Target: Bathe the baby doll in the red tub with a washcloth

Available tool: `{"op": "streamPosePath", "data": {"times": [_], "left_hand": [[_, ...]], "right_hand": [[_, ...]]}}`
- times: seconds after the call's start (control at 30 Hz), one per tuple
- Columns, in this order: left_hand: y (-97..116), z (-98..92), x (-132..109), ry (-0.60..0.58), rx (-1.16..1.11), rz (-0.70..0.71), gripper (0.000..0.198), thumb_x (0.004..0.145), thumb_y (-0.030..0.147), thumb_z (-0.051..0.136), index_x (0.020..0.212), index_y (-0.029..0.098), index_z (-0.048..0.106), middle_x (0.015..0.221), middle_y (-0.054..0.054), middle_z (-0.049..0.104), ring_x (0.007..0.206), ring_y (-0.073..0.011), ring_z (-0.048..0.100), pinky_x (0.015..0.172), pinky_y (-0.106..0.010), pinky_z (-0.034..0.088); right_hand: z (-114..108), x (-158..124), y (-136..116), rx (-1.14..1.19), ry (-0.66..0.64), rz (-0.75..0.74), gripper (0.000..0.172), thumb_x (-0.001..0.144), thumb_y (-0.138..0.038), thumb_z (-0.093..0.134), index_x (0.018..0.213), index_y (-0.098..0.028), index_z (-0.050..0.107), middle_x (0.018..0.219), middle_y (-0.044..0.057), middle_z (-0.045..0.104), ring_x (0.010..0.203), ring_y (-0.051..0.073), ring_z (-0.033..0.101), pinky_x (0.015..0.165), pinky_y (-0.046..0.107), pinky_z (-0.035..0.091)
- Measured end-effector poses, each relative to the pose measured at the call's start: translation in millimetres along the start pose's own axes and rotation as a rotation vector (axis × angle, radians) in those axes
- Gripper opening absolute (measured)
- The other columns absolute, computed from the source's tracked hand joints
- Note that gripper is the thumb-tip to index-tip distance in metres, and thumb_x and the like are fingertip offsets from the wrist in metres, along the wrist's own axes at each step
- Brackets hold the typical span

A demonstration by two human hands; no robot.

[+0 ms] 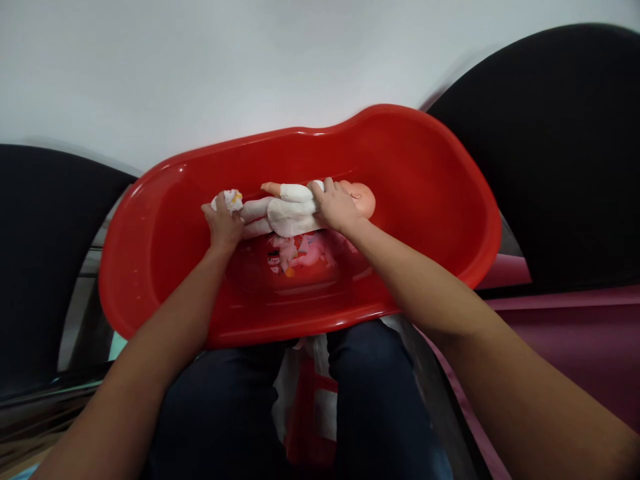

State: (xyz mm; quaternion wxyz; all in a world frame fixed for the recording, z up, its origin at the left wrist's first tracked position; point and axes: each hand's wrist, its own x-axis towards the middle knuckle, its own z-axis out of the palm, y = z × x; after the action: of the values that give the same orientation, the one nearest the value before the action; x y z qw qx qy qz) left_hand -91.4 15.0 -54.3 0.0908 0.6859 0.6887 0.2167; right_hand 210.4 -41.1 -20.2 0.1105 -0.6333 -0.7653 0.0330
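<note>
A baby doll in white clothing lies in a red baby bathtub, its bald head to the right and turned away from me. My right hand is wrapped over its shoulder and upper back, close to the head. By the doll's feet, my left hand grips a crumpled white cloth with yellow marks. I cannot tell whether that cloth also covers a foot. One bare doll hand sticks out of its sleeve along the far side.
The tub rests across my knees. A printed picture shows on its floor. Black rounded chair backs stand at the left and the right, with a pale wall behind. Pink material lies at the lower right.
</note>
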Motion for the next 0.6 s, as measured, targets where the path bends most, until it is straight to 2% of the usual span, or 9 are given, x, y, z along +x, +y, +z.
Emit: {"op": "streamPosePath", "data": {"times": [0.07,0.1,0.17,0.23,0.33,0.47,0.6], "left_hand": [[10.0,3.6,-0.8,0.094,-0.108,0.107,0.057,0.111,0.04,0.05,0.163,0.019,0.037,0.152,-0.02,0.044,0.139,-0.029,0.056,0.119,-0.043,0.048],[15.2,5.9,-2.1,0.098,-0.139,0.184,0.057,0.11,0.039,0.053,0.163,0.021,0.039,0.153,-0.018,0.044,0.141,-0.028,0.055,0.121,-0.041,0.046],[22.7,11.1,-5.4,0.012,-0.144,0.344,0.056,0.106,0.036,0.06,0.159,0.024,0.045,0.154,-0.016,0.046,0.143,-0.0297,0.053,0.124,-0.042,0.044],[24.3,15.9,-7.4,-0.097,-0.093,0.4,0.053,0.103,0.033,0.062,0.155,0.026,0.051,0.152,-0.016,0.049,0.141,-0.0327,0.055,0.122,-0.045,0.045],[16.8,18.6,-6.8,-0.181,0.041,0.277,0.055,0.101,0.039,0.064,0.153,0.025,0.052,0.149,-0.018,0.051,0.133,-0.038,0.059,0.114,-0.052,0.05],[4.5,11.1,-5.8,-0.266,0.215,0.084,0.071,0.091,0.054,0.075,0.151,0.025,0.053,0.144,-0.021,0.053,0.124,-0.0445,0.064,0.104,-0.056,0.054],[1.5,0.6,-4.1,-0.305,0.336,-0.011,0.066,0.094,0.054,0.069,0.148,0.018,0.055,0.143,-0.029,0.055,0.124,-0.0484,0.064,0.1,-0.059,0.053]], "right_hand": [[0.4,0.1,0.2,0.002,0.001,0.002,0.056,0.093,-0.011,0.051,0.149,-0.017,0.051,0.135,0.021,0.057,0.108,0.03,0.055,0.099,0.044,0.04],[0.9,0.3,0.5,0.0,0.002,0.002,0.056,0.093,-0.011,0.051,0.149,-0.017,0.051,0.135,0.021,0.057,0.108,0.03,0.055,0.099,0.044,0.04],[2.3,0.8,1.0,-0.009,0.006,-0.001,0.056,0.094,-0.012,0.051,0.149,-0.017,0.05,0.134,0.021,0.057,0.108,0.03,0.055,0.098,0.043,0.041],[3.6,1.3,1.4,-0.017,0.01,-0.007,0.055,0.094,-0.013,0.052,0.149,-0.016,0.05,0.132,0.021,0.057,0.109,0.03,0.055,0.098,0.043,0.041],[4.5,1.7,1.8,-0.012,0.007,-0.008,0.055,0.095,-0.015,0.053,0.15,-0.017,0.05,0.132,0.021,0.057,0.109,0.03,0.055,0.099,0.043,0.04],[3.6,1.5,1.4,0.002,0.007,0.002,0.055,0.096,-0.015,0.051,0.15,-0.017,0.05,0.134,0.022,0.057,0.11,0.031,0.055,0.1,0.045,0.04],[0.5,0.8,0.1,0.003,0.005,0.005,0.057,0.094,-0.013,0.052,0.151,-0.017,0.05,0.136,0.022,0.058,0.111,0.032,0.056,0.1,0.046,0.041]]}}
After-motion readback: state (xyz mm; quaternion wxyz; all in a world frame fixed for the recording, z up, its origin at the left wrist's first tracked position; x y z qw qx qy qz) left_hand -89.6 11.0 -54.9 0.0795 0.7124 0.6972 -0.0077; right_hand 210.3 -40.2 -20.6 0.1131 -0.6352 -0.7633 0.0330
